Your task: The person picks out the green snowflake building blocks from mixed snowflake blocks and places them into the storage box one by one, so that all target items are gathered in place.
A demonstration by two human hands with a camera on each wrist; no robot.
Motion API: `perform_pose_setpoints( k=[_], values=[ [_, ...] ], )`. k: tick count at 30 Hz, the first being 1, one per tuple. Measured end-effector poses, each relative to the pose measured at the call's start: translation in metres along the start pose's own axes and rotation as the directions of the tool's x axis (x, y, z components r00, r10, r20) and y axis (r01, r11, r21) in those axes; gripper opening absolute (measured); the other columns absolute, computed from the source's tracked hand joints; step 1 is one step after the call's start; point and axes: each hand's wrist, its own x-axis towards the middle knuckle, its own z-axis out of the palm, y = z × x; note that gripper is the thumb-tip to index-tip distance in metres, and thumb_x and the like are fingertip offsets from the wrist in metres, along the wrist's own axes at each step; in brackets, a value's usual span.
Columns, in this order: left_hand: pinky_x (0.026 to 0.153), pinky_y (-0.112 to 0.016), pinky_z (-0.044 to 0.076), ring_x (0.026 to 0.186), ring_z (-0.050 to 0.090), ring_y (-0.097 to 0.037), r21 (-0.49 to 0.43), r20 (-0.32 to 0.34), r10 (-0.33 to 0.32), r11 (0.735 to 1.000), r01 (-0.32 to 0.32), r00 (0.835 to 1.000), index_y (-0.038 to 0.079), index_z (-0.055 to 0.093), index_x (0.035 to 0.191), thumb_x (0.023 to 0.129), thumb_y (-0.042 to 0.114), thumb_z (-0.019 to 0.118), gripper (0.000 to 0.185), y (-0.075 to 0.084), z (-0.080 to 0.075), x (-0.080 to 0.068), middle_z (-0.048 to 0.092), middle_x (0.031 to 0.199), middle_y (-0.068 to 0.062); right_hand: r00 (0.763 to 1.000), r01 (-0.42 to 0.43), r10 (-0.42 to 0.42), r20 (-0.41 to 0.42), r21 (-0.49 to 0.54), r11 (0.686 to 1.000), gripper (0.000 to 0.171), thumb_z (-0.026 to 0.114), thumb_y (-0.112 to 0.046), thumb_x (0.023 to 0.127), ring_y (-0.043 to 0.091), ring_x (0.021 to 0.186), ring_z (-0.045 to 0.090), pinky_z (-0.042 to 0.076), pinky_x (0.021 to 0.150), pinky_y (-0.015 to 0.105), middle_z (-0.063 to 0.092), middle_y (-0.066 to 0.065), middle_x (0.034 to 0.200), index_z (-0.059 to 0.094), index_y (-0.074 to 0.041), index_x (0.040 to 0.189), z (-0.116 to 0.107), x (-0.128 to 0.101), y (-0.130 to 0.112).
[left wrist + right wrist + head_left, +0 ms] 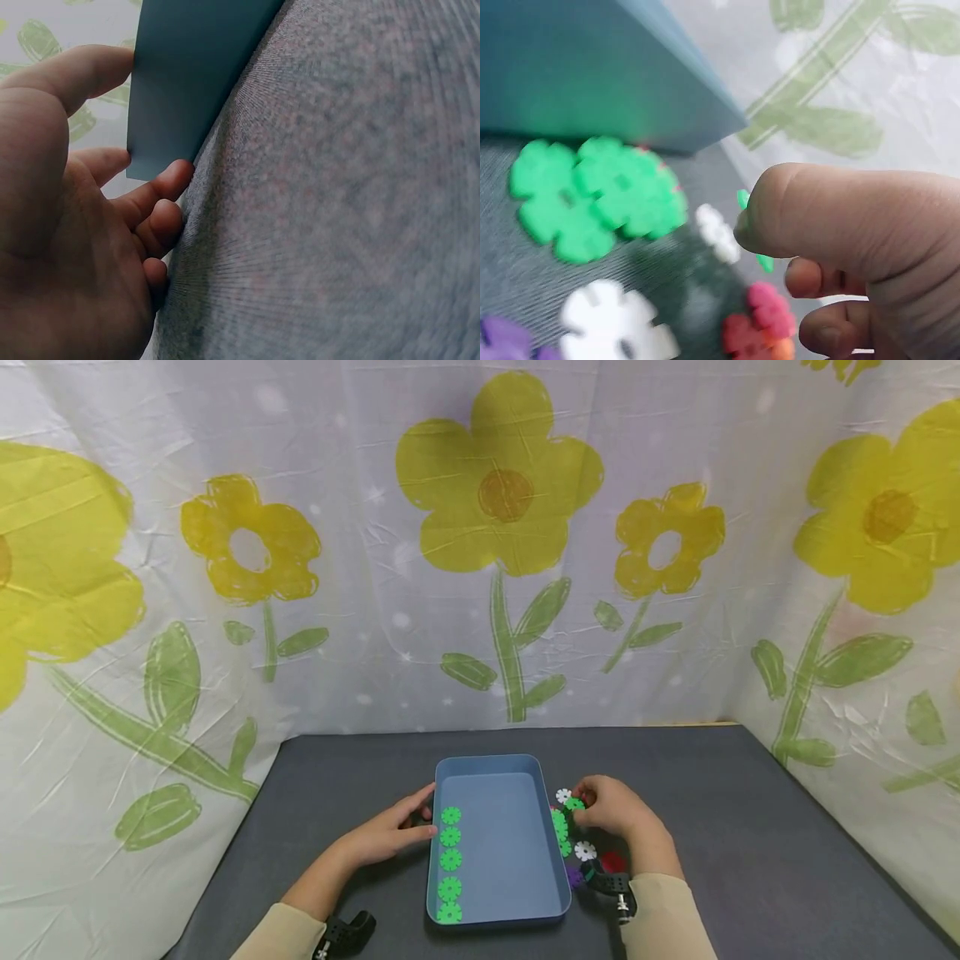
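Observation:
A blue-grey tray (501,852) lies on the dark table, with a column of several green flower-shaped discs (450,859) along its left side. My left hand (386,831) touches the tray's left wall with thumb and fingertips; its lower fingers rest near the cloth in the left wrist view. Right of the tray, my right hand (615,810) pinches a green flower-shaped disc (765,262) between thumb and finger, the thumb hiding most of it. Beneath that hand lie loose green discs (630,187), white discs (611,322) and a purple disc (506,341).
Red and pink discs (759,322) lie below the right hand, partly overlapping an orange one. Black straps (348,935) with small devices sit on both wrists. A curtain (360,635) printed with yellow flowers surrounds the dark table (750,860).

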Motion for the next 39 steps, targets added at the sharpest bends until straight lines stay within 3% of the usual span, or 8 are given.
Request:
perform_pose_setpoints(
  k=[6,10,17,21,32,39],
  values=[
    [0.074,-0.038,0.039,0.091,0.046,-0.024,0.01,-0.007,-0.003,1.0,0.003,1.0,0.007,0.018,0.165,0.105,0.029,0.062,0.078,-0.001,0.001,0.0,0.048,0.125,-0.013,1.0,0.006,-0.006,-0.02,0.025,1.0,0.03,0.076,-0.008,0.081,0.022,0.082,0.057,0.053,0.073,0.041,0.064,0.006,0.1,0.07,-0.004,0.11,-0.012,-0.003,-0.013],
    [0.076,-0.038,0.039,0.091,0.046,-0.023,0.041,-0.006,-0.009,0.999,0.009,1.0,0.008,0.017,0.165,0.105,0.033,0.062,0.079,-0.002,0.0,0.001,0.049,0.125,-0.012,0.999,0.029,-0.029,-0.022,0.036,0.999,0.03,0.075,-0.009,0.083,0.022,0.082,0.058,0.053,0.072,0.04,0.065,0.006,0.1,0.07,-0.003,0.111,-0.018,-0.003,-0.024],
    [0.069,-0.036,0.045,0.077,0.047,-0.021,0.019,0.016,-0.023,1.0,0.023,1.0,0.009,0.015,0.166,0.106,0.031,0.06,0.078,-0.003,0.0,0.002,0.048,0.125,-0.011,0.997,0.078,-0.079,0.011,0.055,0.995,0.03,0.076,-0.01,0.087,0.021,0.075,0.058,0.05,0.066,0.039,0.063,0.005,0.1,0.068,-0.005,0.117,-0.027,0.004,-0.051],
    [0.07,-0.035,0.043,0.079,0.046,-0.02,0.029,0.007,-0.022,0.999,0.022,1.0,0.01,0.015,0.166,0.106,0.032,0.061,0.079,-0.004,0.001,0.001,0.048,0.124,-0.01,0.992,0.117,-0.118,0.036,0.047,0.992,0.03,0.073,-0.009,0.089,0.021,0.074,0.058,0.049,0.066,0.039,0.063,0.003,0.102,0.069,-0.007,0.118,-0.028,0.01,-0.068],
    [0.071,-0.034,0.042,0.08,0.047,-0.019,0.044,-0.009,-0.003,0.999,0.004,1.0,0.01,0.017,0.166,0.105,0.036,0.062,0.08,-0.005,0.0,0.001,0.05,0.124,-0.009,0.969,0.231,-0.228,0.091,-0.025,0.973,0.027,0.073,-0.01,0.089,0.02,0.079,0.055,0.046,0.072,0.039,0.063,0.001,0.105,0.072,-0.011,0.115,-0.014,0.034,-0.101],
    [0.07,-0.034,0.041,0.079,0.046,-0.021,0.017,0.001,0.008,1.0,-0.008,1.0,0.008,0.017,0.165,0.105,0.032,0.062,0.079,-0.004,-0.001,0.0,0.049,0.125,-0.011,0.955,0.274,-0.267,0.13,-0.042,0.961,0.031,0.076,-0.012,0.09,0.018,0.096,0.058,0.05,0.081,0.04,0.064,0.0,0.112,0.072,-0.012,0.12,0.002,0.045,-0.115]
  ],
)
